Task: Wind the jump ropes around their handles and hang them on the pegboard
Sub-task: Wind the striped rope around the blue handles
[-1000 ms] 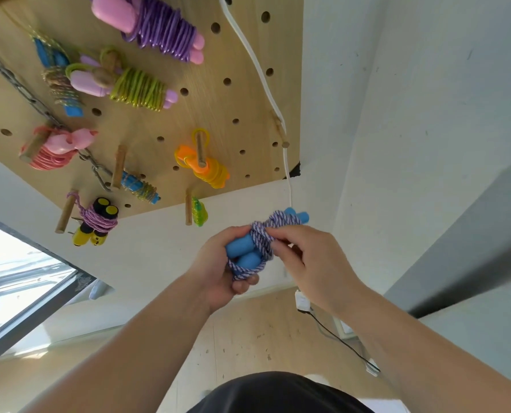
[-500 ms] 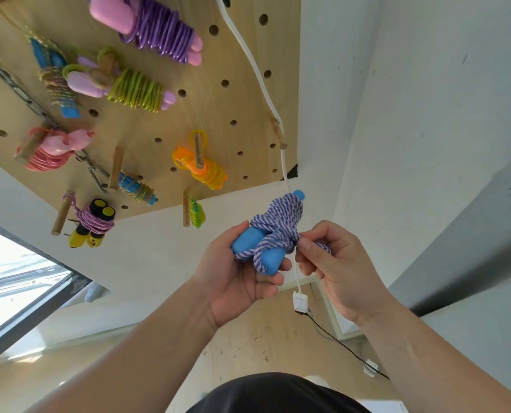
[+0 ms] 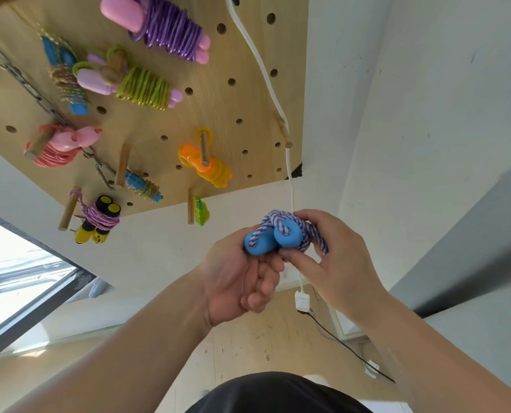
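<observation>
On my feed both hands were raised before the wall, just off centre toward 5 o'clock, with the rope between them. The left hand had its fingers curled round the two blue handles from below, and their round ends faced me side by side. The right hand gripped the far side of the bundle with its thumb underneath and fingers over the top. It pinched the blue-and-white cord where it crossed the handles, and a short length of cord showed in the gap between thumb and fingers. The bundle was in the air, well apart from the pegboard, which filled the frame from 10 to 12 o'clock.

Other wound bundles hung on the board's wooden pegs:
- a purple one at 12 o'clock
- a lime one below it
- a coral one at 10 o'clock
- an orange one nearest the hands
- a yellow-and-black one at the board's lower edge

A chain ran slantwise down the board's left side. A white cable came down the board's right side, passed behind the hands, and ended in an adapter at 6 o'clock from the rope. A window sat at 8 o'clock.
</observation>
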Demonstrator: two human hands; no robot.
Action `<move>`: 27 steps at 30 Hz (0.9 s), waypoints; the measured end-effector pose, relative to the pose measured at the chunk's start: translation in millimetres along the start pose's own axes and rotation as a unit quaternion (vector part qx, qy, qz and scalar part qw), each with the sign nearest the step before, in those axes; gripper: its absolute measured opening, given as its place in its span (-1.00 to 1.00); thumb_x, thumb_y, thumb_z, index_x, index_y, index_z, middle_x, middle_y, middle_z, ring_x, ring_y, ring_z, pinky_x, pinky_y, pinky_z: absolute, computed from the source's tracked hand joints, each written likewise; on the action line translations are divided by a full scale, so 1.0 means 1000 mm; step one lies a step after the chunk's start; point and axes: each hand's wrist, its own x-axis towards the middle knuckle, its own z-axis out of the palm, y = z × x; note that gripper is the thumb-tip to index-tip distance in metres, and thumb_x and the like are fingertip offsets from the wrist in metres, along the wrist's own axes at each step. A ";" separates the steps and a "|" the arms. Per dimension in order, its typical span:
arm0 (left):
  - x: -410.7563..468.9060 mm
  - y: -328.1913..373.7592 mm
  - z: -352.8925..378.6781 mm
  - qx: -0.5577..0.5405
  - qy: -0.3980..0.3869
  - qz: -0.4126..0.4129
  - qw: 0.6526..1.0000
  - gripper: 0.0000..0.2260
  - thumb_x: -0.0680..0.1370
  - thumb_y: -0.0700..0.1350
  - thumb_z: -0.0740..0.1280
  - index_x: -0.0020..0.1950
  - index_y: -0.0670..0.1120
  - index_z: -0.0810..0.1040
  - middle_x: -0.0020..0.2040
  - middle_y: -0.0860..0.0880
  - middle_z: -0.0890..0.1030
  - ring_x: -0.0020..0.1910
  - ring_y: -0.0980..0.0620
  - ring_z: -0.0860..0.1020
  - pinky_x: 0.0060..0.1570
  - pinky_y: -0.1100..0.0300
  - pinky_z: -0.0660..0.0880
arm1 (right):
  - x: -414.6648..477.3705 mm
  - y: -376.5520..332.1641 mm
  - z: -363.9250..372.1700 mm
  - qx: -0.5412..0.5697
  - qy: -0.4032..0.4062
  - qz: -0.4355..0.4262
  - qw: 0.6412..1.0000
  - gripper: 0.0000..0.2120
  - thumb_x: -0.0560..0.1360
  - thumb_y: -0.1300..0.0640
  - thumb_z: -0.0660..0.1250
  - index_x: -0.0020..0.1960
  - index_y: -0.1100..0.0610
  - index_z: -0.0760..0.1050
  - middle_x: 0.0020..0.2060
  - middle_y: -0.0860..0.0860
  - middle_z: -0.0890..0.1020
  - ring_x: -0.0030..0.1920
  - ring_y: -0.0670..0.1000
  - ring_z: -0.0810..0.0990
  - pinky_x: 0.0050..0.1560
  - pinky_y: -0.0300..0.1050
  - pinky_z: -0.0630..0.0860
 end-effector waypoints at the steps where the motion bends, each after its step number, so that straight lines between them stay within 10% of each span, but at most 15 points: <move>1: -0.001 0.000 -0.002 0.034 0.000 -0.004 0.999 -0.37 0.64 0.16 -0.03 -0.36 -0.20 0.56 -0.55 -0.16 0.46 -0.67 -0.03 0.37 -0.58 0.31 0.12 | 0.001 -0.001 -0.003 0.005 -0.001 0.006 1.000 -0.60 0.44 0.05 0.55 0.23 0.02 0.54 0.04 -0.19 0.65 0.08 -0.13 0.62 0.09 -0.29 0.51; 4: -0.008 0.010 0.002 0.212 0.050 -0.007 0.976 -0.20 0.64 0.31 -0.13 -0.38 -0.25 0.56 -0.53 -0.22 0.48 -0.60 -0.09 0.45 -0.56 0.23 0.18 | 0.001 -0.004 -0.008 0.016 0.022 0.007 1.000 -0.68 0.45 0.09 0.54 0.17 0.00 0.57 -0.04 -0.22 0.67 0.02 -0.16 0.63 0.00 -0.37 0.48; 9: -0.005 0.028 -0.003 0.448 0.325 0.259 0.792 -0.29 0.44 0.53 -0.05 -0.03 0.00 0.62 -0.10 -0.04 0.68 -0.12 -0.05 0.64 0.02 -0.08 0.57 | 0.003 -0.014 -0.005 0.102 0.056 0.082 0.990 -0.87 0.51 0.08 0.46 0.03 -0.04 0.57 -0.21 -0.27 0.64 -0.18 -0.22 0.60 -0.21 -0.46 0.41; 13: 0.007 0.001 0.001 0.282 0.140 0.319 0.894 -0.61 0.49 0.22 0.37 0.26 0.10 0.53 0.11 0.05 0.68 0.14 0.06 0.65 0.17 0.01 0.59 | 0.006 -0.024 0.005 0.107 0.045 0.132 0.984 -0.87 0.52 -0.01 0.44 0.02 0.00 0.61 -0.24 -0.19 0.66 -0.22 -0.18 0.61 -0.26 -0.41 0.43; 20: 0.007 -0.007 0.000 0.059 0.202 0.266 0.941 -0.54 0.45 0.16 0.37 0.14 -0.18 0.59 -0.07 -0.16 0.71 -0.11 -0.14 0.68 -0.01 -0.08 0.64 | 0.004 -0.019 -0.009 0.066 -0.157 0.087 0.981 -0.77 0.53 0.02 0.44 0.12 -0.25 0.55 -0.05 -0.30 0.67 -0.02 -0.22 0.64 -0.05 -0.41 0.49; 27: -0.007 -0.015 -0.018 0.027 0.083 0.161 0.983 -0.62 0.51 0.10 0.44 0.01 -0.23 0.57 -0.27 -0.19 0.58 -0.42 -0.09 0.52 -0.40 0.08 0.54 | 0.001 -0.008 -0.006 0.024 -0.058 -0.003 0.998 -0.74 0.56 -0.08 0.30 -0.17 0.07 0.60 -0.19 -0.09 0.56 -0.13 -0.03 0.56 -0.13 -0.36 0.40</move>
